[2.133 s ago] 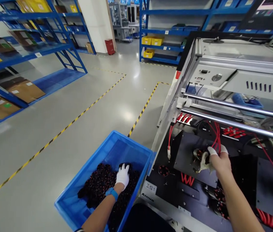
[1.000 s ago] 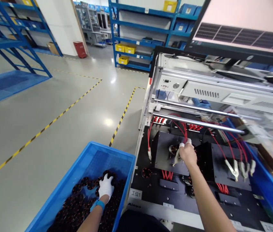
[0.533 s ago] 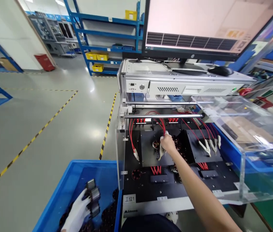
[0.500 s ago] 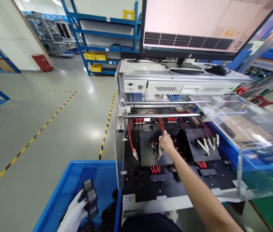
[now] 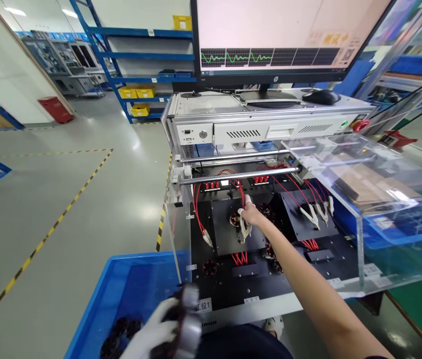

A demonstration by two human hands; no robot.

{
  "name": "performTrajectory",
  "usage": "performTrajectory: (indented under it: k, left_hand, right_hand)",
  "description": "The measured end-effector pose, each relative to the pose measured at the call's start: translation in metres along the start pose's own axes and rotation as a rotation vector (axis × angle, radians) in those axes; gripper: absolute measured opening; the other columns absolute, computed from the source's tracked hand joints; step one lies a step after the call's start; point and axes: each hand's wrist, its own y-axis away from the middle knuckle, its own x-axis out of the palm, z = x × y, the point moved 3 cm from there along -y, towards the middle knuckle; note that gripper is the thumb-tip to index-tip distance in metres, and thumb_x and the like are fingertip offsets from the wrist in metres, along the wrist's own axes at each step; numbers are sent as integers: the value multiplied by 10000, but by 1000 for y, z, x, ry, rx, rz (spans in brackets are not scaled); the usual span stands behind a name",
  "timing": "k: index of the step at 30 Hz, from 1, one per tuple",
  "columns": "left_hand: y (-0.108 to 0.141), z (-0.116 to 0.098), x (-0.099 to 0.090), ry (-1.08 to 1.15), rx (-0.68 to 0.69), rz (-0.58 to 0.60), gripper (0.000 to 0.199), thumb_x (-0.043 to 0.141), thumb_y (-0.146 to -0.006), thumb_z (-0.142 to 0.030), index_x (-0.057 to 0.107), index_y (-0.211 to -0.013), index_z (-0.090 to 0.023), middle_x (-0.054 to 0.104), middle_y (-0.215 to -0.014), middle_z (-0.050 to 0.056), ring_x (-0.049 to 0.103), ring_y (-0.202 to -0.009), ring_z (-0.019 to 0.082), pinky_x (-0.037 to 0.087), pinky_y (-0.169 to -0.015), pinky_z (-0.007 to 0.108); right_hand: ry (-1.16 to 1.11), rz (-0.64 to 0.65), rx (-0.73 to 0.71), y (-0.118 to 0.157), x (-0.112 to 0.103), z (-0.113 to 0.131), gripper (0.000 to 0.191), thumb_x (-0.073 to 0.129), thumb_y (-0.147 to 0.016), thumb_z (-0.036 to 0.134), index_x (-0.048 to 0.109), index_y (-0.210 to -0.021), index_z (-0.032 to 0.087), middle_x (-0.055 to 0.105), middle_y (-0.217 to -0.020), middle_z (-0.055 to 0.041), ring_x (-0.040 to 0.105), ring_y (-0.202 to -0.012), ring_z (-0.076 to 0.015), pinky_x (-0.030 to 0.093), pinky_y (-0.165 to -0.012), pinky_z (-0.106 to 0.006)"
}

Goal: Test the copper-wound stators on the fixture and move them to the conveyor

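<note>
At 7 o'clock, the left hand (image 5: 153,331) has its fingers curled part-open around wound cores (image 5: 189,330), blurred, beside the blue bin (image 5: 139,274), where more lie. Just off centre toward 4 o'clock, the right hand (image 5: 251,214) pinches a white clip (image 5: 245,233), fingers nearly closed, next to a wound ring (image 5: 234,220) on a black plate (image 5: 221,237). At 1 o'clock, the monitor (image 5: 276,27) shows three green curves; three panels are blank, so perhaps half is done. Half a second ago, all were blank and the cores hung over the bin.
</note>
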Motion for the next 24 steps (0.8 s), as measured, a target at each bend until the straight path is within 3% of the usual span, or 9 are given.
performTrajectory:
  k: [3, 6, 9, 13, 18, 22, 24]
  left_hand:
    - [-33, -2, 61, -112, 71, 342, 315, 711, -460, -194, 681, -773, -181, 531, -1139, 81, 532, -1017, 258, 435, -910, 344]
    - [-67, 21, 99, -322, 96, 491, 445, 694, -431, -149, 671, -873, -196, 486, -1182, 62, 522, -1009, 231, 427, -908, 323]
    - [-94, 50, 114, -704, 156, 398, 479, 664, -439, -121, 677, -899, -254, 471, -1226, 36, 478, -1058, 275, 415, -913, 380]
    - [-114, 62, 112, -1100, 178, 222, 448, 604, -481, -60, 690, -852, -296, 461, -1273, 39, 348, -1191, 375, 421, -866, 482]
    - [-132, 58, 96, -1294, 193, 89, 370, 558, -602, -55, 684, -846, -304, 429, -1335, 30, 266, -1271, 383, 416, -845, 554]
    - [-133, 76, 90, -1410, 337, -23, 449, 475, -663, 0, 665, -890, -338, 376, -1385, -20, 267, -1281, 382, 387, -855, 613]
    - [-127, 87, 91, -1449, 435, -152, 486, 459, -690, 10, 654, -930, -366, 426, -1351, -12, 361, -1241, 337, 397, -894, 564]
  right_hand:
    - [95, 52, 33, 0, 0, 5, 688, 423, -794, 300, 148, -1368, 37, 435, -1251, -230, 494, -1107, -263, 382, -905, -326]
    - [160, 75, -3, -1, -5, 11, 525, 387, -804, 230, 322, -1281, 21, 497, -1165, -229, 528, -1049, -261, 405, -865, -320]
    - [174, 72, -62, -1, -13, 14, 399, 371, -799, 164, 443, -1170, 37, 529, -1118, -212, 527, -1041, -254, 399, -860, -301]
    - [186, 49, -99, -1, -25, 7, 447, 355, -809, 148, 378, -1247, 58, 517, -1145, -199, 513, -1059, -253, 384, -872, -312]
    - [220, -43, -23, 3, -32, -13, 549, 399, -808, 187, 293, -1336, 82, 453, -1232, -208, 430, -1140, -317, 353, -904, -399]
    - [225, -357, -95, 19, -32, -14, 563, 441, -827, 314, 302, -1352, 167, 404, -1314, -150, 373, -1195, -288, 327, -939, -384]
    - [183, -267, -149, 25, -24, -9, 500, 438, -828, 409, 411, -1289, 219, 525, -1198, -107, 482, -1098, -246, 386, -867, -336]
